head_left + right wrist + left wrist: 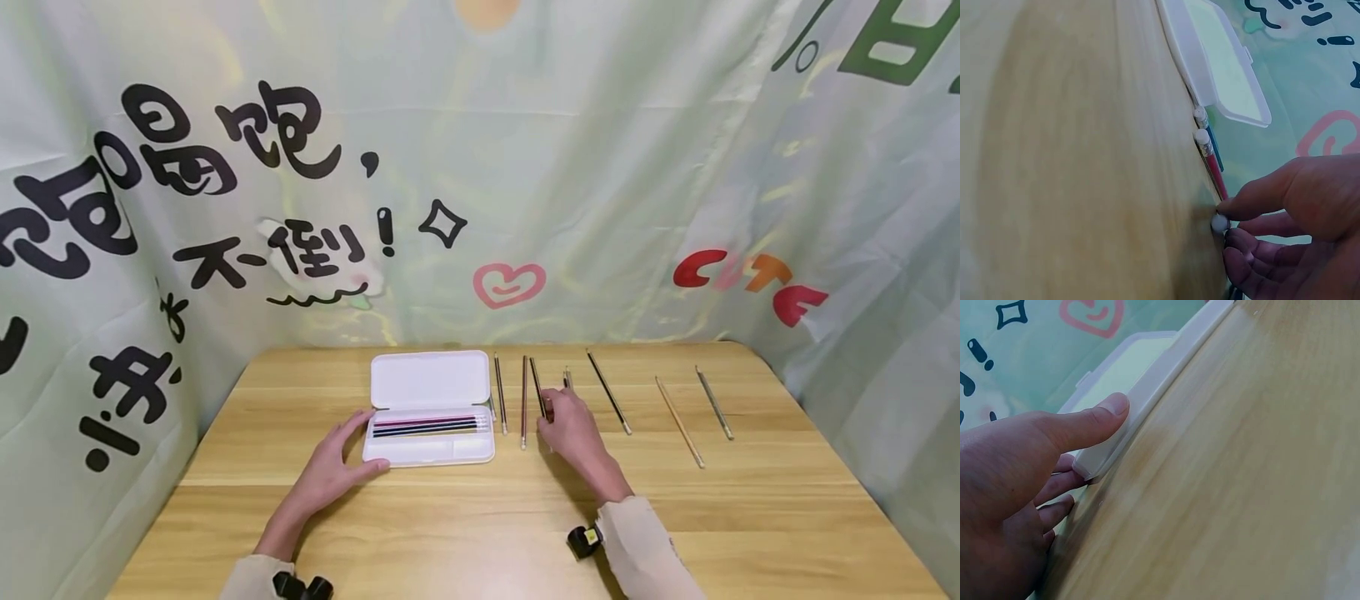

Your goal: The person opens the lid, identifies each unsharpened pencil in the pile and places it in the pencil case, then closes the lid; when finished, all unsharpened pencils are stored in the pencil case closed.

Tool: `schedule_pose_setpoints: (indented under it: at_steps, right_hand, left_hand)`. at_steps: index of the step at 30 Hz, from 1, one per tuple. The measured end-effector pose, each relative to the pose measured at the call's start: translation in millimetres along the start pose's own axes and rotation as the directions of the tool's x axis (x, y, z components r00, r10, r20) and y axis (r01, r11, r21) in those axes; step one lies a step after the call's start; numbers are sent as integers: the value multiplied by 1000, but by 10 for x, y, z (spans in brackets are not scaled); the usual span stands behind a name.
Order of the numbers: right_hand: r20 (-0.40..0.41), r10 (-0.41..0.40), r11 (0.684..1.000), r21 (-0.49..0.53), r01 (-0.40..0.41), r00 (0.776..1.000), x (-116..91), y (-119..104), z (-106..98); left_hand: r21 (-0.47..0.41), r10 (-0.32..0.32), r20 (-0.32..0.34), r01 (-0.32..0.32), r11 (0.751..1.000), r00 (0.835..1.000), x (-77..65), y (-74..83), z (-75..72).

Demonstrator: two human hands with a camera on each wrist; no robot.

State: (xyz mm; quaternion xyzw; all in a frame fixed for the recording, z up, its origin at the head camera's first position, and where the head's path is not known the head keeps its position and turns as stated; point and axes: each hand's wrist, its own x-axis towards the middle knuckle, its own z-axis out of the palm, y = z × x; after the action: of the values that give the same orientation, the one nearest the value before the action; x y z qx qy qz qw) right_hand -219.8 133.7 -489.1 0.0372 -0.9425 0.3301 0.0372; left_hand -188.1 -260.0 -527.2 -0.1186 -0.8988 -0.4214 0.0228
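Note:
A white pencil case (413, 455) lies with its lid (430, 379) folded back, several pencils (424, 427) in a row inside. My left hand (330, 473) holds its left front corner. In the left wrist view the thumb (1094, 425) lies along the case's front wall, the other fingers at its end. Right of the case, my right hand (573, 429) pinches a dark pencil (536, 377) over the table. The right wrist view shows that pencil's white eraser end (1220, 223) between thumb and fingers. A red pencil (524, 400) lies just left of this hand.
More pencils lie apart on the wooden table (465, 533): a dark one (500, 392) beside the case, a black one (608, 392), a light wood one (678, 421) and a grey one (714, 402) to the right. A printed curtain (600, 208) hangs behind the table.

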Motion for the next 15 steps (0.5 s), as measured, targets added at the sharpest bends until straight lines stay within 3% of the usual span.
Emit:
schedule_pose_setpoints:
  at_steps: [15]
  right_hand:
    - [-35, -21, 1000, 9, 21, 999, 1, 15, -15]
  left_hand:
    - [-4, -8, 6, 8, 1000, 1000, -3, -9, 13]
